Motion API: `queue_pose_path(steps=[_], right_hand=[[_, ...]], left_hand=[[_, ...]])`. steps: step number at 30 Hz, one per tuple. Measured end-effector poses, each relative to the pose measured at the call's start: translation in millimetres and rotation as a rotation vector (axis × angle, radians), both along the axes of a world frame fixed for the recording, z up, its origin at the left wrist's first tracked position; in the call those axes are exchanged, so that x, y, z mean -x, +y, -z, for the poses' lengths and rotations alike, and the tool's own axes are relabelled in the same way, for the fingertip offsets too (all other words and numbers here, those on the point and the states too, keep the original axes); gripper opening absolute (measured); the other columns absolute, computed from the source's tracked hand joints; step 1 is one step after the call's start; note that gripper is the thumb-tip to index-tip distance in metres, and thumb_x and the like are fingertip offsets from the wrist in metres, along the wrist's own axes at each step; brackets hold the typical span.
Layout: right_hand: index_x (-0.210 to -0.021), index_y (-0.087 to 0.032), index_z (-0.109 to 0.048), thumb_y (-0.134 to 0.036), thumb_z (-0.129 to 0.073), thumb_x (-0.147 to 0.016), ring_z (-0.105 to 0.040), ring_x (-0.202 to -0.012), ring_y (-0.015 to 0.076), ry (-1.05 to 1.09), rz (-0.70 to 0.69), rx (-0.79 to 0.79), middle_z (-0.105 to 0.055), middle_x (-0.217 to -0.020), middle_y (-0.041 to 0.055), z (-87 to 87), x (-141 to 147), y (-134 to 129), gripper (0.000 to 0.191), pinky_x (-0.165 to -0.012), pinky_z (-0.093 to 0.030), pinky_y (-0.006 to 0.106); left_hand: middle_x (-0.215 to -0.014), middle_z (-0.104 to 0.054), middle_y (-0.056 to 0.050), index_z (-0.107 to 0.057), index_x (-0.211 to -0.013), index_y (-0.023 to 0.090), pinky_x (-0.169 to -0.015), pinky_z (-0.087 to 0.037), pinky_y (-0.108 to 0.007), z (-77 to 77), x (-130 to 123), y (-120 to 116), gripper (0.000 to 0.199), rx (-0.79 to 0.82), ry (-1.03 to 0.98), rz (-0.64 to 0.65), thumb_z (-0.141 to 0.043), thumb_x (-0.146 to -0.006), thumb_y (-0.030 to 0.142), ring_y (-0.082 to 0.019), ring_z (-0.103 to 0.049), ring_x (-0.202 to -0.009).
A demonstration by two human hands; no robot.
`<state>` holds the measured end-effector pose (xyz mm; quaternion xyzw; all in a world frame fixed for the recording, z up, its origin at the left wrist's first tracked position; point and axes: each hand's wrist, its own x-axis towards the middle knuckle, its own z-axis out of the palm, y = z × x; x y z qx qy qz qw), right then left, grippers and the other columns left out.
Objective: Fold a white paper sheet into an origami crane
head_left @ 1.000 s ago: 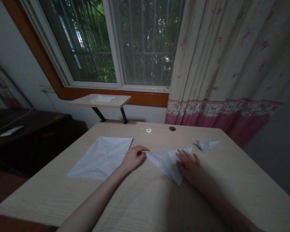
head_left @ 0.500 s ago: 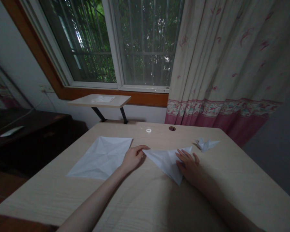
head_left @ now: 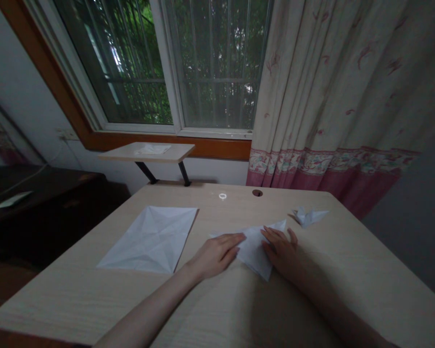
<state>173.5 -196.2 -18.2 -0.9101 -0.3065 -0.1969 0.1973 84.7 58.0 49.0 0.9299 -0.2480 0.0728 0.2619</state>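
Note:
A white sheet of paper (head_left: 255,251), folded into a triangle, lies on the table with one corner pointing towards me. My left hand (head_left: 217,251) rests on its left part, fingers stretched out and pressed flat, hiding much of that side. On the right part, my right hand (head_left: 282,249) lies with its fingers spread, also touching the paper. Left of my left hand is a square, creased white sheet (head_left: 148,241), spread flat. A folded white paper crane (head_left: 307,217) sits beyond my right hand, apart from it.
The pale wooden table (head_left: 210,309) has a round cable hole (head_left: 257,193) and a small white ring (head_left: 222,196) near its far edge. A raised shelf (head_left: 119,153) holds more white paper (head_left: 154,149). A dark cabinet (head_left: 76,193) stands left; a curtain (head_left: 311,96) hangs behind.
My left hand has moved from the triangle's left corner to the right, onto the paper. My right hand has stayed nearly in place.

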Motion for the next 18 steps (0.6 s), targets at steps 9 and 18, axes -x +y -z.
queue_pose_path(steps=[9,18], right_hand=[[-0.127,-0.03,-0.061,-0.027,-0.04,-0.097,-0.066,-0.109,0.0265,0.034,-0.131,-0.069,-0.072,-0.116,0.0055,-15.4,10,1,0.036,-0.119,-0.009,0.055],[-0.128,-0.029,-0.059,-0.028,-0.036,-0.099,-0.062,-0.113,0.0228,-0.04,-0.2,-0.148,-0.069,-0.12,0.0047,-25.1,8,-4,0.037,-0.114,-0.025,0.053]], left_hand=[[-0.138,-0.059,-0.004,-0.049,-0.14,0.026,-0.107,-0.045,-0.037,5.2,-4,3,0.044,-0.111,0.011,-0.168,-0.032,-0.104,0.044,-0.021,-0.058,-0.124],[-0.135,-0.057,-0.008,-0.054,-0.137,0.028,-0.103,-0.047,-0.042,10.6,-6,6,0.044,-0.193,-0.045,-0.255,-0.037,-0.102,0.048,-0.025,-0.054,-0.122]])
